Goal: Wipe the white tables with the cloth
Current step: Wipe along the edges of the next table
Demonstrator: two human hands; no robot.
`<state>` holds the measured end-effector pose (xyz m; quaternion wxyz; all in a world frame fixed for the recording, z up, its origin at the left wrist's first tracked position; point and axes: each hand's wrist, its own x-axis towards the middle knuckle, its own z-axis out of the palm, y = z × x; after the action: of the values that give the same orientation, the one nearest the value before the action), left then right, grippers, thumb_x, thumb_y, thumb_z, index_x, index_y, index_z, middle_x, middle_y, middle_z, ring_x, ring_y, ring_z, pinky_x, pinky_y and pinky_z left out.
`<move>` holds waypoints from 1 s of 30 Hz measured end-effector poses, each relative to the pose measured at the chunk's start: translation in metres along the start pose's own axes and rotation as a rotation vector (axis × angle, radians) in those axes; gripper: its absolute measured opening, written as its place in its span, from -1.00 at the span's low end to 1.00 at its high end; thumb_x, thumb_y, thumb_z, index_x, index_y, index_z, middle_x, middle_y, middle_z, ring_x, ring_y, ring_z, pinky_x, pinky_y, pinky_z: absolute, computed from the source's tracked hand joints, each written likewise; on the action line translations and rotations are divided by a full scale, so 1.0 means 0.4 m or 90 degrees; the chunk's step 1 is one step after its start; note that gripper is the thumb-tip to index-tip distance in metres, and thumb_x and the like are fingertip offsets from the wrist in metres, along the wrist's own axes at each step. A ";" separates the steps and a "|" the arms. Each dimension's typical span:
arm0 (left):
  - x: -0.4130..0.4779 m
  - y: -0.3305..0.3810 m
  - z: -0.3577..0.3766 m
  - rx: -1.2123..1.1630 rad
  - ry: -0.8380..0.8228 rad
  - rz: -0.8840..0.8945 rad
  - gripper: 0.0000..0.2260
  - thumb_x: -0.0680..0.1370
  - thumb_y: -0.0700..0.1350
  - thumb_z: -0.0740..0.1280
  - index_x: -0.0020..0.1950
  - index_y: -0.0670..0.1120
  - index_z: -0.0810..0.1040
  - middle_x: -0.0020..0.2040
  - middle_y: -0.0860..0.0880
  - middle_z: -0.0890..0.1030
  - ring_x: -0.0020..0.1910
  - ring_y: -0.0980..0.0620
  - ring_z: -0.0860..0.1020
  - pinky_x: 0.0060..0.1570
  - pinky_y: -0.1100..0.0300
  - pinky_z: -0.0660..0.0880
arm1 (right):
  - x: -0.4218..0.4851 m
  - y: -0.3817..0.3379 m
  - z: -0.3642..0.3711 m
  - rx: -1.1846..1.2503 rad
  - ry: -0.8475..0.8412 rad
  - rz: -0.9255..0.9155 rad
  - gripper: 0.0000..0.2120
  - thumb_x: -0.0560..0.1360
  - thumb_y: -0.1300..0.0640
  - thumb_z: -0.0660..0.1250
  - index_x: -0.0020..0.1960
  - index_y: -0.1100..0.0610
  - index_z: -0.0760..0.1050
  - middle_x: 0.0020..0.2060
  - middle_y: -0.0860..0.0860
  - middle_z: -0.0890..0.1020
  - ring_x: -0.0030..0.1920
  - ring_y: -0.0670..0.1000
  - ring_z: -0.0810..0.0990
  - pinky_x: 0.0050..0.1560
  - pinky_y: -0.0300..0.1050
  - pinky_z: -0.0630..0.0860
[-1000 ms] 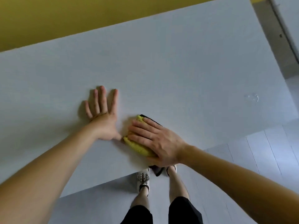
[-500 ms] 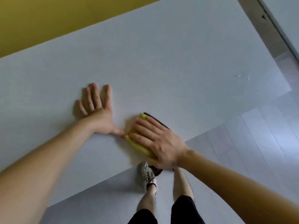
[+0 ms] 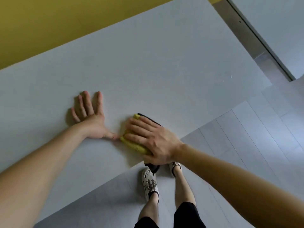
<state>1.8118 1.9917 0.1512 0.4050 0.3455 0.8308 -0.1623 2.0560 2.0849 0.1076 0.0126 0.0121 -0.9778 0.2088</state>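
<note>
**Yellow cloth being pressed onto the white desk**

A folded yellow cloth (image 3: 133, 146) with a dark border is being held down on the white desk (image 3: 148, 63) near its front edge, under the right hand (image 3: 153, 142). That hand's fingers (image 3: 138, 127) are being kept straight and close together across the cloth, with nothing gripped; its thumb is being hidden from view. The left hand (image 3: 89, 122) is being laid palm-down on the desk just beside the cloth, fingers (image 3: 86, 102) spread wide, the thumb tip touching or almost touching the cloth's yellow edge. Pale perforated shoes (image 3: 148, 181) are being seen on the grey floor (image 3: 246, 145) below the desk edge, and a yellow wall (image 3: 49, 22) is being shown behind the desk.
</note>
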 end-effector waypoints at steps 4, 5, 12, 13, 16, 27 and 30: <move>0.006 -0.002 -0.004 0.000 -0.007 -0.003 0.71 0.00 0.56 0.62 0.46 0.11 -0.77 0.49 -0.23 -0.73 0.51 -0.27 -0.68 0.55 -0.43 -0.38 | -0.041 0.216 -0.083 -0.053 -0.057 -0.077 -0.27 0.63 -0.29 0.24 0.66 0.11 0.39 0.66 0.19 0.36 0.72 0.23 0.18 0.72 0.29 0.03; 0.007 -0.003 -0.005 0.000 -0.008 -0.004 0.71 0.01 0.56 0.63 0.47 0.10 -0.76 0.49 -0.23 -0.73 0.51 -0.27 -0.68 0.55 -0.42 -0.37 | -0.044 0.301 -0.115 -0.069 -0.019 0.005 -0.24 0.65 -0.35 0.17 0.67 0.12 0.37 0.66 0.20 0.35 0.71 0.24 0.20 0.73 0.29 0.02; 0.012 -0.007 0.017 -0.009 0.032 0.006 0.70 0.01 0.56 0.62 0.49 0.13 -0.74 0.49 -0.19 -0.74 0.51 -0.24 -0.70 0.58 -0.41 -0.39 | 0.000 0.215 -0.074 -0.077 0.214 0.364 -0.17 0.48 -0.13 0.41 0.65 0.20 0.37 0.65 0.28 0.34 0.71 0.33 0.19 0.70 0.36 0.06; 0.014 -0.010 0.021 -0.016 0.035 0.011 0.70 -0.02 0.57 0.62 0.48 0.15 -0.75 0.48 -0.18 -0.75 0.49 -0.23 -0.71 0.57 -0.42 -0.39 | -0.008 0.122 -0.039 -0.052 0.150 0.250 -0.17 0.48 -0.12 0.44 0.67 0.18 0.35 0.67 0.25 0.32 0.73 0.29 0.14 0.71 0.34 0.05; 0.027 -0.018 0.029 -0.032 0.049 0.013 0.72 -0.09 0.61 0.58 0.49 0.17 -0.74 0.47 -0.15 -0.77 0.48 -0.20 -0.73 0.55 -0.40 -0.43 | -0.051 0.067 -0.031 -0.015 -0.065 -0.085 -0.17 0.52 -0.14 0.45 0.71 0.09 0.30 0.71 0.16 0.26 0.76 0.18 0.05 0.72 0.28 0.03; 0.103 0.044 0.123 -0.140 0.631 0.067 -0.41 0.63 0.21 0.25 0.56 -0.11 0.48 0.66 -0.21 0.34 0.67 -0.25 0.26 0.57 -0.39 0.21 | 0.029 0.361 -0.133 -0.067 0.185 0.288 -0.21 0.49 -0.14 0.36 0.64 0.20 0.40 0.62 0.29 0.38 0.68 0.36 0.23 0.70 0.37 0.05; 0.165 0.149 0.026 -0.112 0.666 0.143 -0.50 0.72 0.08 0.16 0.61 -0.12 0.42 0.69 -0.17 0.31 0.68 -0.25 0.25 0.61 -0.33 0.18 | -0.034 0.207 -0.085 -0.010 -0.016 -0.052 -0.22 0.51 -0.09 0.46 0.66 0.16 0.38 0.67 0.22 0.33 0.74 0.25 0.12 0.72 0.31 0.04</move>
<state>1.8311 2.0578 0.0936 -0.0203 0.4314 0.8900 0.1461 2.0677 2.1747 0.1045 0.0087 0.0542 -0.9782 0.2004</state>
